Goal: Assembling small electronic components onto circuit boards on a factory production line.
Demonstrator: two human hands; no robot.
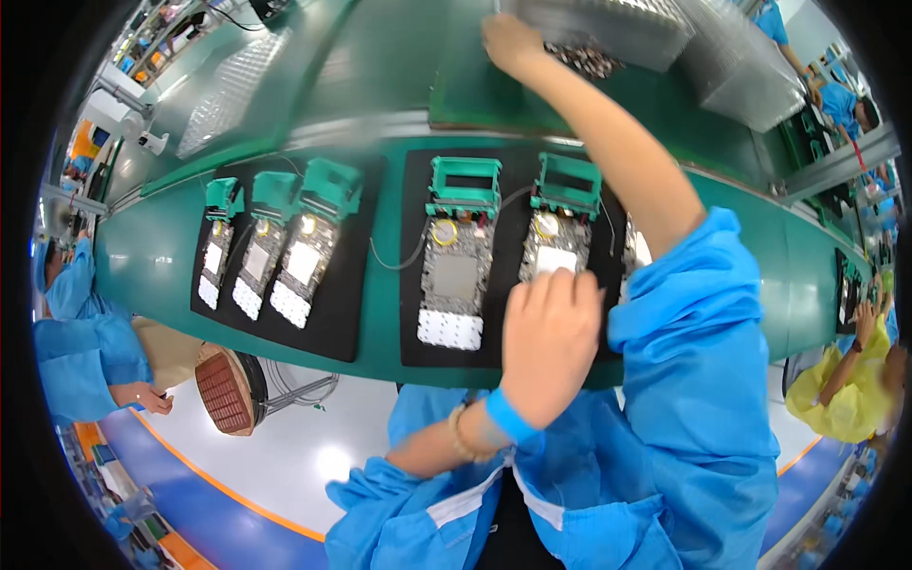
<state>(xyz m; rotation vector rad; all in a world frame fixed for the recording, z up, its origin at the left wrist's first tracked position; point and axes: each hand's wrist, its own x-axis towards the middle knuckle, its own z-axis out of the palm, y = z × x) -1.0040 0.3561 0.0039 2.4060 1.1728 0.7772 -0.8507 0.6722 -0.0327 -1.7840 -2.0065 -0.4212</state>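
Note:
My left hand [551,334], with a blue wristband and a bead bracelet, is closed over the lower end of a circuit board [554,258]. Its fingertips are hidden, so what they pinch, if anything, does not show. That board has a white patch, a round yellow-rimmed part and a green plastic frame [568,182] at its far end. My right arm stretches far forward. At the top edge, my right hand [513,44] is beside a pile of small metallic parts [587,61]; its fingers are blurred. A similar board [456,275] with its green frame lies left of my left hand.
Several more boards [302,261] with green frames lie on a black mat [332,313] to the left. Clear plastic trays [746,71] stand at the far right. Co-workers sit at both sides, one in blue [90,356], one in yellow [822,404]. A round stool [226,389] stands at the left.

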